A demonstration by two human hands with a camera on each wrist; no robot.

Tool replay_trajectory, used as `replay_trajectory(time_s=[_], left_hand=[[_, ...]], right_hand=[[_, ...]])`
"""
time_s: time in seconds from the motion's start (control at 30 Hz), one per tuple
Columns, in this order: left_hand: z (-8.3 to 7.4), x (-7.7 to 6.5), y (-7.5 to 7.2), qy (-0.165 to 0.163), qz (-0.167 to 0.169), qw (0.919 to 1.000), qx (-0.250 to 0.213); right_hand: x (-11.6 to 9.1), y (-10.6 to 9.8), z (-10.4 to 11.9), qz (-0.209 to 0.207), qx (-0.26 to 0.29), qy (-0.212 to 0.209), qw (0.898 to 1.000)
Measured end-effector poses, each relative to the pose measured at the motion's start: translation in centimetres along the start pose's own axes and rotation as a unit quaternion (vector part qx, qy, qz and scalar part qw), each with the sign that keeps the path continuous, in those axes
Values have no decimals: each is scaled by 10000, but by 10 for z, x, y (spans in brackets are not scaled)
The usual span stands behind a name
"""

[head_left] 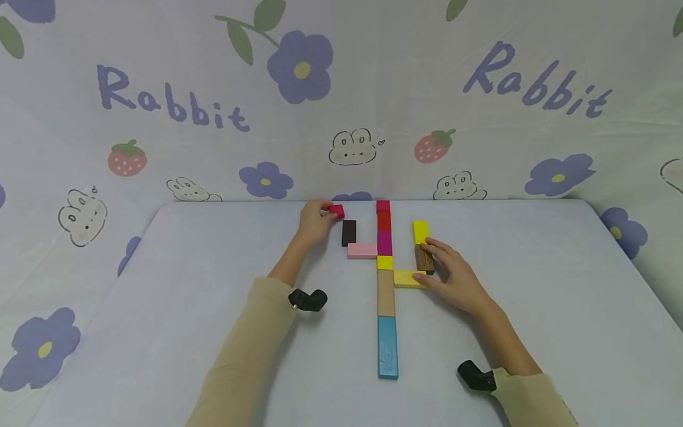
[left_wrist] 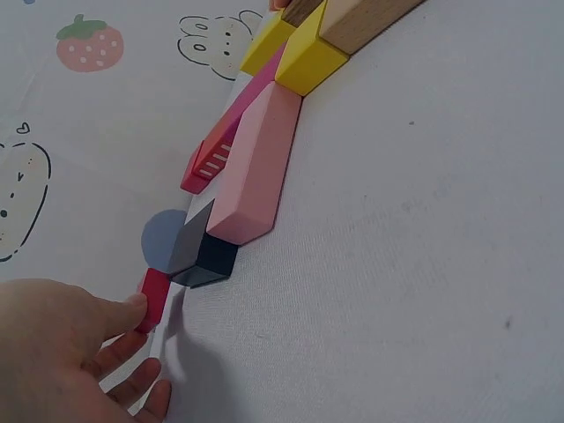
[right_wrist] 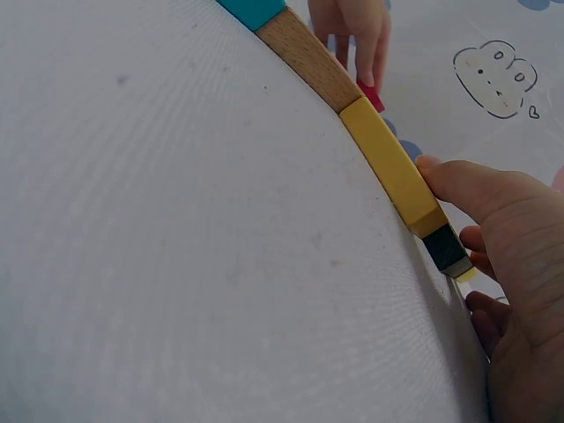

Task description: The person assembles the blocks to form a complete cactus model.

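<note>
My left hand (head_left: pixel 316 222) pinches a small red block (head_left: pixel 337 211) between thumb and fingers at the table's far edge. Just in front of it lies a black block (head_left: pixel 349 233), then a pink block (head_left: pixel 362 251) that meets the central row. In the right wrist view, my right hand (right_wrist: pixel 520 229) has its thumb at the pale yellow block (right_wrist: pixel 392 163), which juts out right of the row. In the head view its fingertips rest by a brown block (head_left: pixel 424 258) and a bright yellow block (head_left: pixel 420 231), the two standing end to end.
A straight row runs toward me: red blocks (head_left: pixel 383 220), a magenta block (head_left: pixel 384 243), a small yellow block (head_left: pixel 385 263), a tan wooden block (head_left: pixel 386 293) and a blue block (head_left: pixel 388 347). A patterned cloth (head_left: pixel 213 154) hangs behind the white table (head_left: pixel 187 255).
</note>
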State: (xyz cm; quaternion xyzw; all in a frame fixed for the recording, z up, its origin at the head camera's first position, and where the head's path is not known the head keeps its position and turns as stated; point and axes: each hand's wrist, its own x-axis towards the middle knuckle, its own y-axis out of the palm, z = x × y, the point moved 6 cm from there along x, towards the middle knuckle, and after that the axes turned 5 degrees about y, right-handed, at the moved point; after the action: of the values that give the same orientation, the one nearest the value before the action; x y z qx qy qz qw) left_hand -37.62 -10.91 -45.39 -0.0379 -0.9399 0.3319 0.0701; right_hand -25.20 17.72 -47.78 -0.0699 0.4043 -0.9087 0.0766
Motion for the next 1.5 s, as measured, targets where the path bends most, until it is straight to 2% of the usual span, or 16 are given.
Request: replay_trajectory(time_s=[0.13,0.43,0.57,0.73,0.97,1.17,1.5], left_hand=[[1,3,5,-47,159,9999,29],[6,7,9,-71,189,9993,322],[10,8,10,-48,172,9998,126],[14,8,9,-49,-21,9999,-120],[11,5,7,-74,-207,9994,-253],[8,4,8,-189,-176,9990,-372],[6,3,10,-274,-66,9993,-230]], right_hand=[[0,0,0,-14,14,-26,10000],[-1,0,1,-1,23,-30,10000],[-1,0,1,-2,4,-13,10000],[-2,0,2,12,11,18,10000],[-2,0,1,-8,1,12,10000],[-1,0,1,-9,30,-18,10000],[-3,-2,3,19,124,-93,9999]])
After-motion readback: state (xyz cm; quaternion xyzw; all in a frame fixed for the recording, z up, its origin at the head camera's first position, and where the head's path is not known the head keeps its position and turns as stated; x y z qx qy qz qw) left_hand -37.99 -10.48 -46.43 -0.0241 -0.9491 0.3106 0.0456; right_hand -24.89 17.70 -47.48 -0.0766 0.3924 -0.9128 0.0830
